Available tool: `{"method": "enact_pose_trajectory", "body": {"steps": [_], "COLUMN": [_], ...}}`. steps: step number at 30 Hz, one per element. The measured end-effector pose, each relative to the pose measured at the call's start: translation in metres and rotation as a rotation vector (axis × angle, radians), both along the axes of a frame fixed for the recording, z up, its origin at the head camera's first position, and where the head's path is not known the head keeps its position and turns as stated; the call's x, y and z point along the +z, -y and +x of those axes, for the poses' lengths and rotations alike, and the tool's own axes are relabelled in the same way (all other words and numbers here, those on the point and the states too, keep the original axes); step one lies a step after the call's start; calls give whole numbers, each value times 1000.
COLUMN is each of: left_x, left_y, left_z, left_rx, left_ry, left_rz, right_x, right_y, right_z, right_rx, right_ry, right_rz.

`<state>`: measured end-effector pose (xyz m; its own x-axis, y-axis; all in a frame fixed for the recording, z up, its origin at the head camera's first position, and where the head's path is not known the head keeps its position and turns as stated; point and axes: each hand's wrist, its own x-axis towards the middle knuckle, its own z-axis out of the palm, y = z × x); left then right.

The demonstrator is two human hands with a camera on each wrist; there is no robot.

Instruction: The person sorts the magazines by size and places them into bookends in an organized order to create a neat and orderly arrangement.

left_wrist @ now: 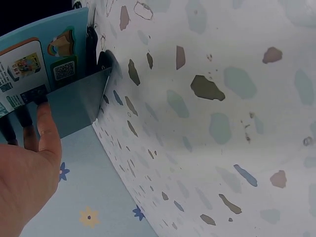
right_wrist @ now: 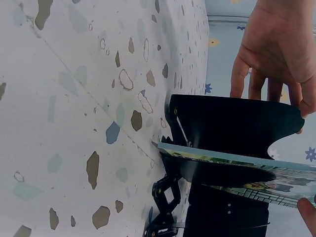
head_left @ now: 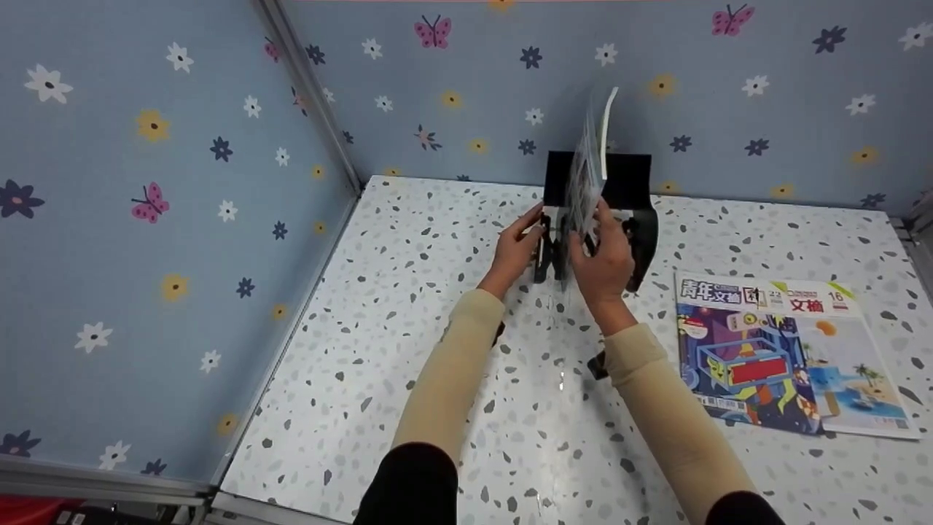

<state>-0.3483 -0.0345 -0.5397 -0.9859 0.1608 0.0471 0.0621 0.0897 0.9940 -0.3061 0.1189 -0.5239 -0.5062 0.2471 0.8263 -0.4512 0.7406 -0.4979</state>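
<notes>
A black expanding book stand (head_left: 628, 175) with folding links (right_wrist: 168, 192) stands against the back wall. My left hand (head_left: 516, 251) grips its left end panel (right_wrist: 217, 116). In the right wrist view, the left hand's fingers (right_wrist: 240, 81) lie along the panel's outer face. An upright magazine (head_left: 583, 179) stands between the end panels, tilted a little, its light blue cover (left_wrist: 59, 47) showing in the left wrist view. My right hand (head_left: 606, 266) holds this magazine; its thumb (right_wrist: 307, 217) is against the cover in the right wrist view. Part of the right fingers is hidden.
To the right lie two overlapping magazines, one with a dark colourful cover (head_left: 751, 372) and one with a beach scene (head_left: 860, 379). The speckled white table (head_left: 350, 408) meets a flowered back wall (head_left: 481, 73) and a left wall (head_left: 146, 240).
</notes>
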Motion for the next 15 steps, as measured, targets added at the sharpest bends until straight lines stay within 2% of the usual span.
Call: {"method": "enact_pose_trajectory", "body": {"steps": [4,7,13,15], "left_x": [1,5,28,32], "left_y": [-1,0,2,3], "left_z": [-1,2,15,18], "left_rx": [0,-11,-19,-17], "left_ry": [11,32,55,59], "left_rz": [14,20,1,-1], "right_x": [-1,-1,-1,0], "right_y": [-1,-3,-8,-11], "right_z": [1,3,7,7], "right_rx": [2,18,64,70], "right_ry": [-12,-22,-26,-15], "right_rz": [16,13,-3,1]}}
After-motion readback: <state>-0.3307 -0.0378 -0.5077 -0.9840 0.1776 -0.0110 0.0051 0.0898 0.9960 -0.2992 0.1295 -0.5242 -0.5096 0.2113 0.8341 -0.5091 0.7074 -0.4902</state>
